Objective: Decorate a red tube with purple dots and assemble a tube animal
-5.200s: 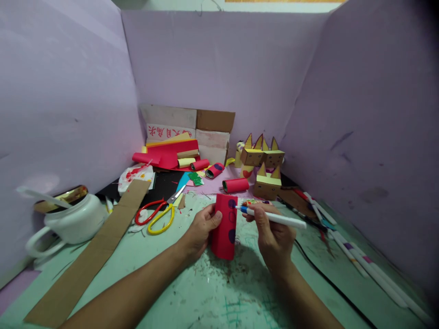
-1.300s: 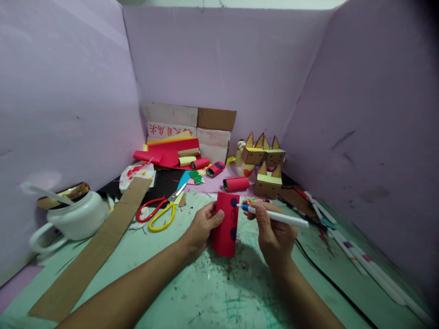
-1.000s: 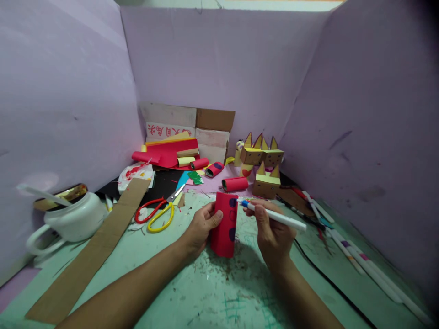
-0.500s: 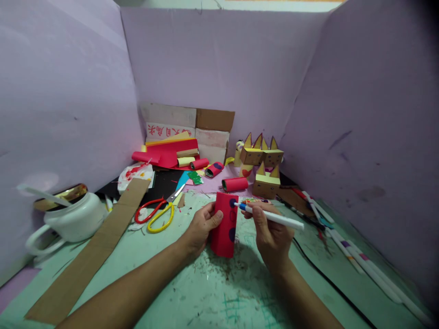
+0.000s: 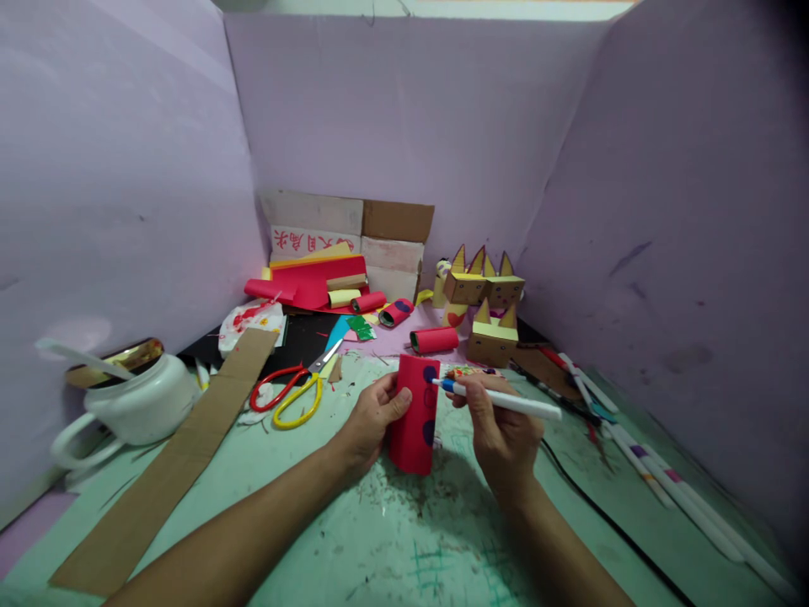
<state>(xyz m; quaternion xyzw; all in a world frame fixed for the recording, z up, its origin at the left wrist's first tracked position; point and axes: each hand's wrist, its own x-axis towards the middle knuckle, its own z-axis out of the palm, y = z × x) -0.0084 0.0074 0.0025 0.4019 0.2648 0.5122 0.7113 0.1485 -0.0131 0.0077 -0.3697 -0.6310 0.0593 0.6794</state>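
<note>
My left hand (image 5: pixel 376 419) grips a red paper-covered tube (image 5: pixel 409 434) by its left side, thumb on the front, holding it roughly upright above the table. Dark blue-purple spots run down the tube's right side; between the upper and lower filled ones is an outlined round shape. Closed around a white marker (image 5: pixel 522 405) with a blue collar, my right hand (image 5: pixel 502 438) points its tip at the tube, by the upper spot. Just behind lies another red tube (image 5: pixel 435 340) on its side. Scissors (image 5: pixel 296 392) with red and yellow handles rest to the left.
A long cardboard strip (image 5: pixel 168 464) and a white pot (image 5: pixel 140 405) with a utensil in it occupy the left. Eared cardboard boxes (image 5: pixel 493 340) stand at the back right. Several markers (image 5: pixel 679 493) and a black cable (image 5: pixel 607 514) lie right. Lilac walls (image 5: pixel 410 110) enclose the table.
The marker tip has shifted slightly down and left along the upper spot. My left hand and the red tube stay almost still; the camera view has shifted very slightly.
</note>
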